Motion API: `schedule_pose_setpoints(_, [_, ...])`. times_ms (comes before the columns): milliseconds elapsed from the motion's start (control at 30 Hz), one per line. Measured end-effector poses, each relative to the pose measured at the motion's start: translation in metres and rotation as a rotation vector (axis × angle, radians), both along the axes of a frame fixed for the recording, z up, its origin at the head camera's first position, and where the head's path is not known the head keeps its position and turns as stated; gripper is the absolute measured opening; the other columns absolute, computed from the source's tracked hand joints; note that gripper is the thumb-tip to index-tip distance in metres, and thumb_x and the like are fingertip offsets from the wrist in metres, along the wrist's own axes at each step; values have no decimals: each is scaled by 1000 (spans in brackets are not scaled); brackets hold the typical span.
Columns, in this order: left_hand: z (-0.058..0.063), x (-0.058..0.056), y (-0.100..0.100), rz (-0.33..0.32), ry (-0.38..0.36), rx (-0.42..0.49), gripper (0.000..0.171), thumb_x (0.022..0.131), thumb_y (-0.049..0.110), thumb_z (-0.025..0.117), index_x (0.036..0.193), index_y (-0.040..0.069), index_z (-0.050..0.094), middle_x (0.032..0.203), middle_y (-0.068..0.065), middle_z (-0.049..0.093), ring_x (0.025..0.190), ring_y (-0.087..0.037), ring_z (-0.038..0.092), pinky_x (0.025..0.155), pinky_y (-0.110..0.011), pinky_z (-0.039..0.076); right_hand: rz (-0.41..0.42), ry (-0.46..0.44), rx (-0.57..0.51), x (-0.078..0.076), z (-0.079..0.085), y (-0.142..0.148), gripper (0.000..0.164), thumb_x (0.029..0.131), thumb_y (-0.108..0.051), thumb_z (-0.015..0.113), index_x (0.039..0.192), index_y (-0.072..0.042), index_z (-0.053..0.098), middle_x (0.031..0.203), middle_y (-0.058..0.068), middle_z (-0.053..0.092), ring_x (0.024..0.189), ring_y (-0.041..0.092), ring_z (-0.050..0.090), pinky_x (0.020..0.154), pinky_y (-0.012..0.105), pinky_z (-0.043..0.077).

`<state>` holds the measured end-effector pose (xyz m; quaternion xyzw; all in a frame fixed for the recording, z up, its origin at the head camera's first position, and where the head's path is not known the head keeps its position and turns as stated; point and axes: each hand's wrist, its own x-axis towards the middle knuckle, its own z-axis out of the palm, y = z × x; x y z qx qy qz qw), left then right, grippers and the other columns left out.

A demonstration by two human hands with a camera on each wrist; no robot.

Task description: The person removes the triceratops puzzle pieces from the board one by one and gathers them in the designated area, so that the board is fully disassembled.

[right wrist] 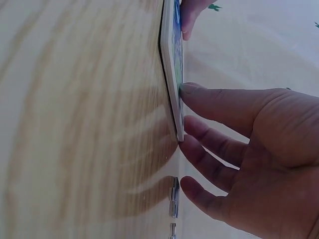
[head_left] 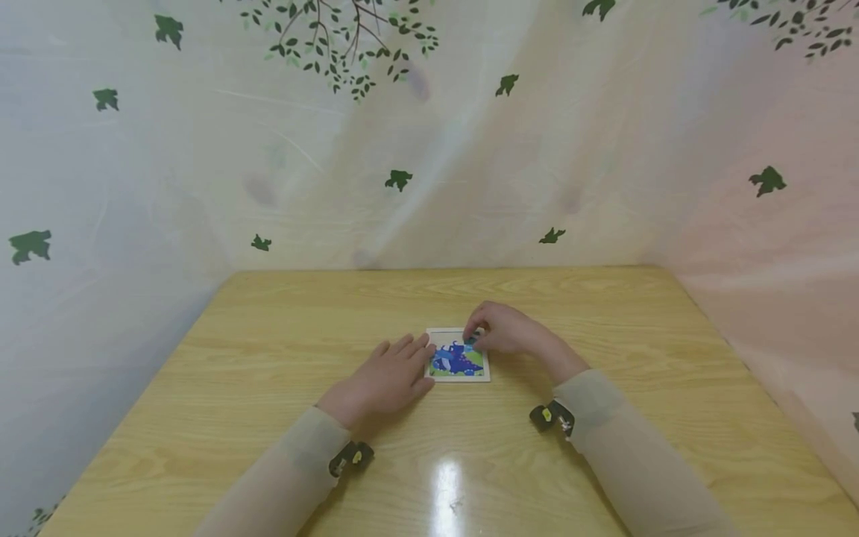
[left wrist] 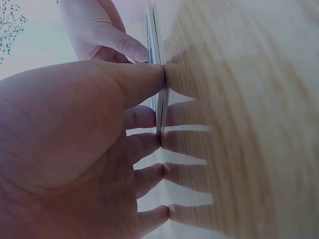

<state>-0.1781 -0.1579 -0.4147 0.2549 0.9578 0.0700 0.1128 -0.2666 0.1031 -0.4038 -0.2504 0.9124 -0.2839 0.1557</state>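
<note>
A small white-framed jigsaw puzzle (head_left: 458, 361) with a blue and purple dinosaur picture lies flat on the wooden table. Along its top, part of the pale tray shows bare. My left hand (head_left: 388, 375) is spread at the left side of the frame; thumb and fingertips touch its edge and the table. Over the upper right corner, my right hand (head_left: 508, 330) pinches a small dark puzzle piece (head_left: 470, 341) between thumb and fingers. That piece is mostly covered by the fingertips. In the right wrist view the thumb (right wrist: 197, 93) is at the puzzle's face.
Thin, flat pieces (right wrist: 174, 196) lie on the table beyond the puzzle's edge in the right wrist view. The wooden table (head_left: 268, 321) meets a pale leaf-printed curtain (head_left: 456, 209) at the back. Each sleeve carries a small black wrist device (head_left: 552, 418).
</note>
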Motion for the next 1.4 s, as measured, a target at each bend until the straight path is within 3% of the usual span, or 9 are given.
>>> schedule_pose_setpoints(467, [2, 0, 1, -7, -5, -1, 65, 118, 44, 48, 173, 10, 36, 182, -10, 25, 167, -38, 22, 133, -65, 18, -5, 4, 17, 1, 0, -3, 15, 99, -2, 80, 109, -13, 83, 131, 10, 69, 127, 31, 62, 116, 53, 51])
schedule_pose_setpoints(733, [4, 1, 1, -8, -11, 7, 64, 119, 42, 48, 173, 10, 37, 182, -10, 25, 167, -39, 22, 133, -65, 18, -6, 4, 17, 2, 1, -4, 15, 98, -1, 81, 107, -13, 81, 123, 6, 70, 119, 26, 62, 114, 52, 51])
schedule_pose_setpoints(967, [3, 1, 1, -9, -13, 9, 65, 118, 44, 48, 173, 10, 36, 182, -10, 25, 167, -38, 21, 134, -64, 17, 3, 39, 34, 3, 0, -4, 15, 98, -3, 82, 106, -15, 79, 114, 3, 69, 107, 24, 60, 104, 47, 55])
schedule_pose_setpoints(1167, [3, 2, 1, 1, -21, 9, 66, 119, 46, 46, 174, 12, 35, 183, -8, 23, 168, -37, 20, 134, -64, 15, 13, 74, 43, 2, -1, -2, 15, 100, -5, 81, 104, -19, 79, 112, 0, 69, 106, 23, 61, 103, 48, 55])
schedule_pose_setpoints(1400, [4, 3, 0, 0, -17, 3, 66, 119, 46, 45, 174, 12, 35, 183, -8, 23, 168, -37, 19, 134, -64, 15, 30, 87, -3, 1, 0, 1, 21, 105, -6, 74, 118, -21, 83, 117, -1, 72, 114, 22, 65, 106, 50, 55])
